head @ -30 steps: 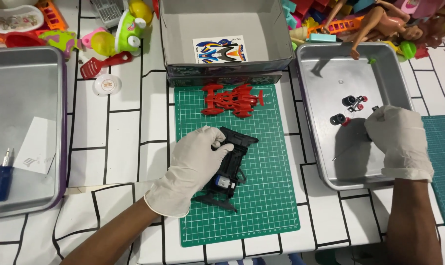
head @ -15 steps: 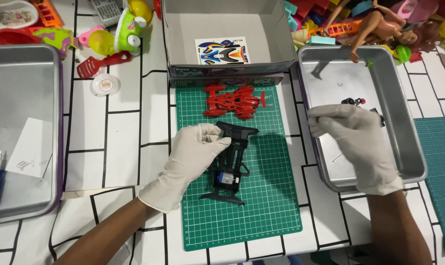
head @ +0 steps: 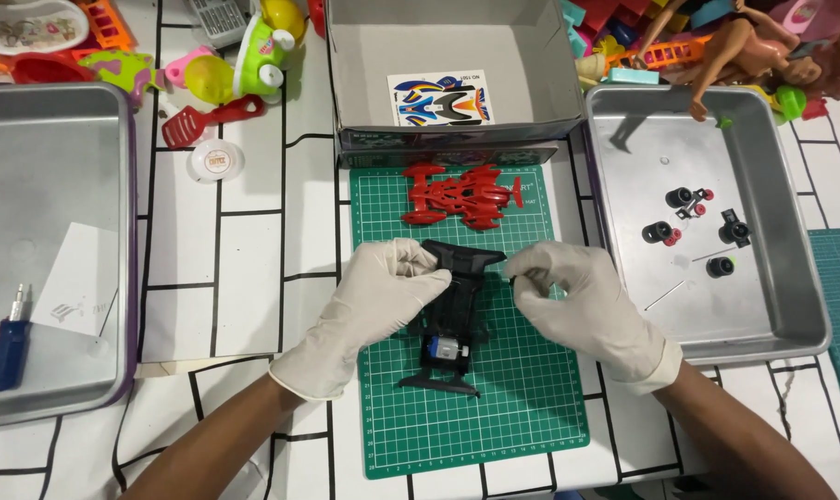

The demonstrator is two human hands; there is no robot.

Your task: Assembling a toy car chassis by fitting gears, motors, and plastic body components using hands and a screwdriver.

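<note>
Head view: a black toy-car chassis (head: pixel 452 319) is seen lying on a green cutting mat (head: pixel 531 407), roughly at the mat's middle, with a small motor showing near its lower end. The left hand (head: pixel 369 310), gloved in white, is laid over the chassis's left side, its fingers curled around the frame and gripping it. The right hand (head: pixel 582 306), also gloved, is held just beside the chassis's upper right edge, with thumb and fingertips pinched together; whether a small part is caught between them cannot be told. Just above the chassis, on the same mat, a red car body shell (head: pixel 461 196) is placed, apart from both hands. Behind the mat an open grey cardboard box (head: pixel 364 83) is set, with a coloured sticker sheet (head: pixel 441 98) lying inside. To the right a metal tray (head: pixel 790 306) is found, holding several small black wheels (head: pixel 681 197) and thin metal axles (head: pixel 665 295). On the left a second metal tray (head: pixel 68 167) is seen, with a blue-handled screwdriver (head: pixel 8 347) and a white paper (head: pixel 73 292) in it. Colourful plastic toys (head: pixel 253 56) are heaped along the far edge of the white tiled table (head: pixel 244 278)
</note>
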